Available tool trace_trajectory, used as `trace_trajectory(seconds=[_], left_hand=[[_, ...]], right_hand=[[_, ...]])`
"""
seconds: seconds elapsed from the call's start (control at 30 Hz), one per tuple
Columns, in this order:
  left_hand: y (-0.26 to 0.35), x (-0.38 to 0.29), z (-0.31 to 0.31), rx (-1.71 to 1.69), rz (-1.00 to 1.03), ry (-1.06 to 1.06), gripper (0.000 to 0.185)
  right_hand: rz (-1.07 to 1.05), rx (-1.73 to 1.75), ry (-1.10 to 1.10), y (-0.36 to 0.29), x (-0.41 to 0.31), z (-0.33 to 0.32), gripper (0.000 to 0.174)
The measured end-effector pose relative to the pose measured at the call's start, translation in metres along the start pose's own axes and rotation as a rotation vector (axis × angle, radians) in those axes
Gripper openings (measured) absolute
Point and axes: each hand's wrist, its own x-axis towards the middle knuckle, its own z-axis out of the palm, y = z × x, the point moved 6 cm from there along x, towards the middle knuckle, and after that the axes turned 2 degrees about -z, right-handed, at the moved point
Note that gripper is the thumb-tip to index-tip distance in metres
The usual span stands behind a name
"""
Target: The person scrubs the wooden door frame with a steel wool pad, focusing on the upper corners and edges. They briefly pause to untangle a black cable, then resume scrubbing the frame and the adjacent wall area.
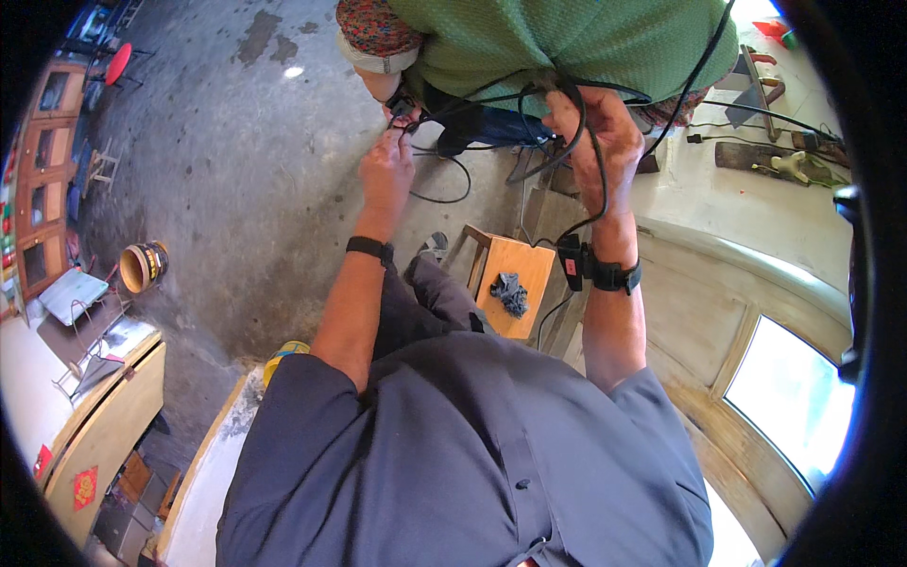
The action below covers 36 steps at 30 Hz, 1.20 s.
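My left hand [387, 166] reaches forward, its fingertips at a small black connector [402, 108] on dark cables, where the hand of a person in a green knitted top [482, 42] also touches. Loops of black cable [582, 142] pass through and hang from my right hand [602, 142], whose fingers are curled on them in front of that person's top. One loose loop hangs beside my left hand. Around each of my wrists is a black strap; the right one carries a black box [571, 262] with a cable running by it.
A wooden stool [521, 273] with a crumpled dark cloth [509, 294] stands below my forearms. On the right is a pale counter [673, 191] with cables and a wooden board. A bucket [144, 267] and wooden cabinets [51, 149] are at the left.
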Motion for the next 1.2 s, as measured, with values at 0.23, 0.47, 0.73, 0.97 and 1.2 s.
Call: trace_trajectory(seconds=[0.23, 0.47, 0.73, 0.97, 1.2], left_hand=[[0.015, -0.003, -0.013, -0.089, -0.125, -0.059, 0.032], [0.054, 0.030, -0.062, 0.000, 0.044, 0.310, 0.040], [0.128, 0.046, -0.070, -0.140, 0.338, 0.226, 0.022], [0.116, 0.064, -0.037, 0.078, 0.316, 0.278, 0.018], [0.100, 0.078, -0.018, 0.123, 0.336, 0.243, 0.013]], right_hand=[[-0.056, -0.029, -0.062, 0.003, 0.000, 0.000, 0.031], [-0.033, 0.011, -0.085, 0.006, -0.005, 0.001, 0.030], [0.038, 0.047, -0.058, 0.009, -0.006, 0.005, 0.030], [0.040, 0.080, -0.058, 0.006, -0.003, 0.010, 0.029], [-0.096, -0.078, 0.043, -0.002, 0.000, 0.014, 0.028]])
